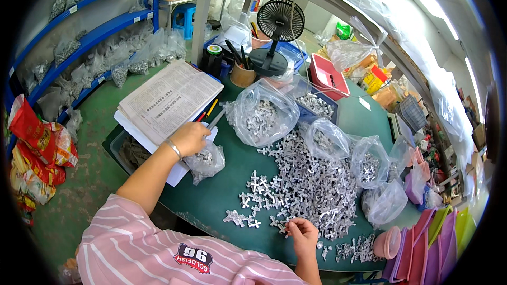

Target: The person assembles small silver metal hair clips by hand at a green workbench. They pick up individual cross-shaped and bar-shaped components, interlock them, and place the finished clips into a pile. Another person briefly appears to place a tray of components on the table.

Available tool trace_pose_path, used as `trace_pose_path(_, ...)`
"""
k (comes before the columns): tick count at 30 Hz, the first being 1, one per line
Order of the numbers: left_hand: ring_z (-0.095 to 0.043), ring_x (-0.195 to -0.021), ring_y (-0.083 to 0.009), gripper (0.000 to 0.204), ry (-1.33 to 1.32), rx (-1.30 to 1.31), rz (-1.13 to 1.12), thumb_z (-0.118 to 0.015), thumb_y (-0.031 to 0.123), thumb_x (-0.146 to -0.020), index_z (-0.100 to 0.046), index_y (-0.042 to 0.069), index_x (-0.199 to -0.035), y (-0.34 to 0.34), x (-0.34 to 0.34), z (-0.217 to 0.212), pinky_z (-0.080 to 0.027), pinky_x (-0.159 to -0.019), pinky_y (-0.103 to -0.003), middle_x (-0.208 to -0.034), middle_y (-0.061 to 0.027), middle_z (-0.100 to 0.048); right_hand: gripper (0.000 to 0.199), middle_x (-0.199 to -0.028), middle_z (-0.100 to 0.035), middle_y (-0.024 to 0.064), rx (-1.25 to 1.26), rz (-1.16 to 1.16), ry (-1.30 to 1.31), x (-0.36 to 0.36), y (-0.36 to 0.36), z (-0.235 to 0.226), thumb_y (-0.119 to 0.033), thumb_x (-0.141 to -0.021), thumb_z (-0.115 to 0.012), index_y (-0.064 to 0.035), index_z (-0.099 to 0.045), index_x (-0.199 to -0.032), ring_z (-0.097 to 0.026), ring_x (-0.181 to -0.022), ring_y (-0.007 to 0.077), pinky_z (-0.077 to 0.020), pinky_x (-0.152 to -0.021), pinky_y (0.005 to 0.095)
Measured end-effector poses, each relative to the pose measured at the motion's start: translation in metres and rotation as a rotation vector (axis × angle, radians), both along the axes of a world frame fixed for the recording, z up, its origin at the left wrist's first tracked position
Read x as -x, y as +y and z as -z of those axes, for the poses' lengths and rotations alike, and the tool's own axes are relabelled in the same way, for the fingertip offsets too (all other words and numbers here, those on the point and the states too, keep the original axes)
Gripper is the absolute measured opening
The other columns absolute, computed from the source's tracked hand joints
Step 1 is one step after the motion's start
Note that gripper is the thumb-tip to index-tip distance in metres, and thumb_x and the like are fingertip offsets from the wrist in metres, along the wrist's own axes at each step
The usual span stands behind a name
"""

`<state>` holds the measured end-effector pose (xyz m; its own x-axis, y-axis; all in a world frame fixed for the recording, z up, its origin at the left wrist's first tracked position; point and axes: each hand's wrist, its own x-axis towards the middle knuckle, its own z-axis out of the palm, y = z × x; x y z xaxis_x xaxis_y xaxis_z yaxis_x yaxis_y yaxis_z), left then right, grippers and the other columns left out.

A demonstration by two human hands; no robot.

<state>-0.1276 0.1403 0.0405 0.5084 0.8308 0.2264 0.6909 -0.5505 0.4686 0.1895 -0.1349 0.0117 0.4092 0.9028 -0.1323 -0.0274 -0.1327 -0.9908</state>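
A large heap of small silver cross-shaped metal pieces (317, 184) covers the middle of the green table. My right hand (303, 235) is at the heap's near edge, thumb and fingers pinched on a small silver cross piece (288, 227). To the left, my left hand (189, 140) reaches over the edge of a stack of printed papers (169, 100), its fingers closed at the end of a slim grey metal tool (216, 119) whose exact kind is unclear. Just beside that hand lies a small clear bag of metal pieces (206, 163).
Clear bags of pieces (264, 113) ring the heap. A black fan (280, 21), a pen holder (243, 75) and a red tray (327, 76) stand at the back. A pink cup (387, 243) is at the near right. Blue shelves (100, 31) rise at the left.
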Motion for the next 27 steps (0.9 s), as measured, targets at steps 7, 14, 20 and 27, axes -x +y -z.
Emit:
trace_pose_path(7,-0.062,-0.081,-0.0304,0.006,-0.186,-0.008,0.023,-0.064,0.009,-0.076,-0.068,0.005,-0.079,-0.002,-0.016,-0.001,-0.05,-0.076,-0.036,-0.084,-0.0141,-0.065,0.006,-0.076,-0.064,0.0022,-0.004,0.01,-0.204,0.0,-0.001,-0.004,-0.005,-0.086,-0.064,0.0012,-0.066,-0.087,-0.056,-0.067,0.0061,-0.0451,-0.06,0.0201)
trace_pose_path(14,-0.055,-0.063,-0.0083,0.012,-0.615,0.041,-0.191,-0.065,0.007,-0.082,-0.067,0.003,-0.094,-0.042,-0.02,-0.029,-0.043,-0.053,-0.021,-0.078,-0.0028,-0.063,0.007,-0.078,-0.063,0.0104,-0.018,-0.038,-0.698,-0.001,0.004,-0.009,0.0,-0.08,-0.065,0.0007,-0.064,-0.087,-0.059,-0.064,0.0165,-0.0466,-0.058,0.027)
trace_pose_path(20,-0.045,-0.046,-0.0028,0.014,-0.674,0.823,-0.031,-0.067,0.009,-0.083,-0.066,0.002,-0.095,-0.109,-0.071,-0.017,-0.032,-0.039,-0.016,-0.066,-0.0031,-0.06,0.023,-0.085,-0.058,0.0095,-0.088,-0.146,-1.127,0.007,0.006,0.016,-0.009,-0.068,-0.074,-0.0028,-0.065,-0.088,-0.055,-0.08,0.0275,-0.0448,-0.071,0.0364)
trace_pose_path(27,-0.053,-0.055,-0.0038,0.018,-0.502,1.117,0.167,-0.065,0.008,-0.083,-0.066,0.001,-0.1,-0.149,-0.116,0.019,-0.038,-0.042,-0.016,-0.074,-0.0034,-0.063,0.023,-0.087,-0.058,0.0072,-0.117,-0.154,-1.029,0.003,0.011,0.024,-0.014,-0.065,-0.076,-0.0055,-0.065,-0.084,-0.055,-0.084,0.0275,-0.0419,-0.075,0.0383)
